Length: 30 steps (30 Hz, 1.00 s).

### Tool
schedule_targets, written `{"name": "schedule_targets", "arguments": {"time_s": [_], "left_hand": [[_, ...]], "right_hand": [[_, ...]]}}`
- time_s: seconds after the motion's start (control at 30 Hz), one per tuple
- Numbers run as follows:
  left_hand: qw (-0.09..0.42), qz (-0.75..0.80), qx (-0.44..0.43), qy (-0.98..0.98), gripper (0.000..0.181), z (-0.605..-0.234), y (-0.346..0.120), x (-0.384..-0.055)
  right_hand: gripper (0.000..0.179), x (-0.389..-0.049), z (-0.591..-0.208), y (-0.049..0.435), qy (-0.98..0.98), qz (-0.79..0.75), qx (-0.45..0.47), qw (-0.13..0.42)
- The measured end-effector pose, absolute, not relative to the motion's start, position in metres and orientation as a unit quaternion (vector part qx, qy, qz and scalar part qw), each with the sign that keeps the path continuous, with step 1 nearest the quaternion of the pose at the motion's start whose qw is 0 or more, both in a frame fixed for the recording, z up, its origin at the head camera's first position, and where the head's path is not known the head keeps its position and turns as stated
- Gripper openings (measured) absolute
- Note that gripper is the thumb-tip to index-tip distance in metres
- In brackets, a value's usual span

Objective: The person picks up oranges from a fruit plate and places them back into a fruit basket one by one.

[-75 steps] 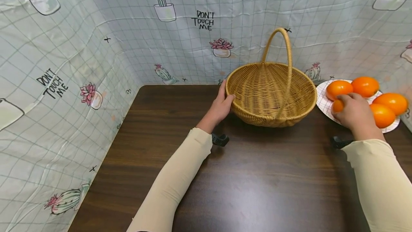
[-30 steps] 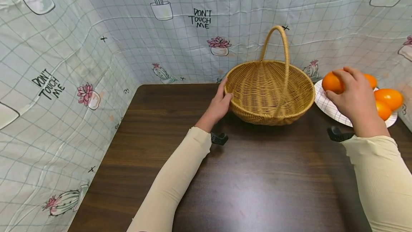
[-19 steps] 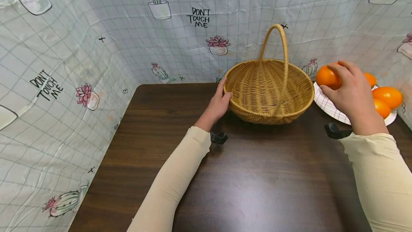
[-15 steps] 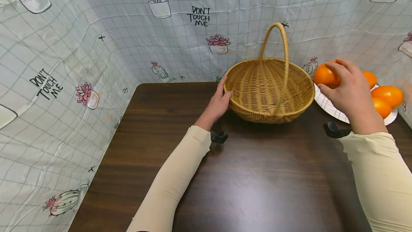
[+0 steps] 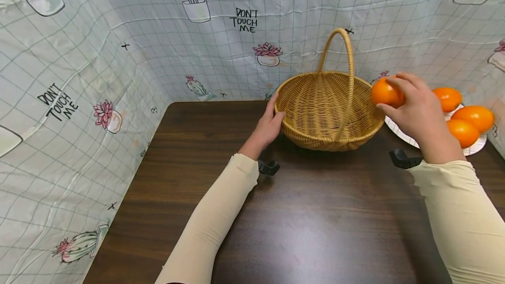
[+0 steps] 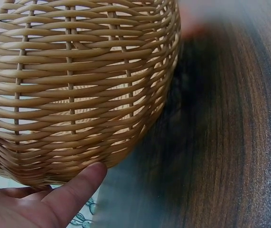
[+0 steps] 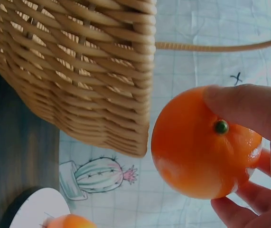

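My right hand [image 5: 420,113] grips an orange [image 5: 385,93] with a small green stem spot, beside the right rim of a wicker basket [image 5: 315,108] with a tall arched handle. In the right wrist view, the thumb lies across the top of the orange [image 7: 192,147] and the fingers curl beneath it, a narrow gap from the basket's rim. My left hand [image 5: 266,128] holds the basket's left side, thumb and fingers spread around the wall at the rim. In the left wrist view, the thumb touches the weave [image 6: 78,95]; the other fingers are partly hidden. The basket's inside shows bare weave.
A white plate [image 5: 404,137] with thin grid lines stands right of the basket. Three more oranges [image 5: 463,133] lie on it. A printed cloth [image 5: 229,65] hangs behind and left of the dark wooden table [image 5: 307,214].
My right hand has taken an orange off the plate, lifted it and carried it left to the basket's right rim. The left hand and basket have stayed in place.
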State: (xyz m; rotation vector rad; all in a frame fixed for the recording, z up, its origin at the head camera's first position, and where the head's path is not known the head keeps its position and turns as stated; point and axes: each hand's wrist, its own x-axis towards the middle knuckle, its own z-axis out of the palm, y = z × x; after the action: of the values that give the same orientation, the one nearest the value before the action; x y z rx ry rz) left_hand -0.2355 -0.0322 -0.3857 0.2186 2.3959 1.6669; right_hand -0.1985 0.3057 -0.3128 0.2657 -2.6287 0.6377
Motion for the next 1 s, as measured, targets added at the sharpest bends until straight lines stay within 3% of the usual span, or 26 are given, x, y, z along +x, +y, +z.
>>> {"name": "schedule_targets", "arguments": {"time_s": [0.37, 0.67, 1.0], "left_hand": [[0.104, 0.572, 0.070, 0.811, 0.060, -0.384, -0.032, -0.235], [0.106, 0.567, 0.068, 0.814, 0.060, -0.383, -0.031, -0.236], [0.108, 0.567, 0.061, 0.814, 0.060, -0.382, -0.031, -0.234]], "right_hand": [[0.062, -0.203, -0.317, 0.296, -0.949, 0.220, 0.124, 0.191], [0.054, -0.203, -0.319, 0.295, -0.946, 0.209, 0.135, 0.207], [0.047, -0.200, -0.323, 0.306, -0.959, 0.196, 0.111, 0.173]]}}
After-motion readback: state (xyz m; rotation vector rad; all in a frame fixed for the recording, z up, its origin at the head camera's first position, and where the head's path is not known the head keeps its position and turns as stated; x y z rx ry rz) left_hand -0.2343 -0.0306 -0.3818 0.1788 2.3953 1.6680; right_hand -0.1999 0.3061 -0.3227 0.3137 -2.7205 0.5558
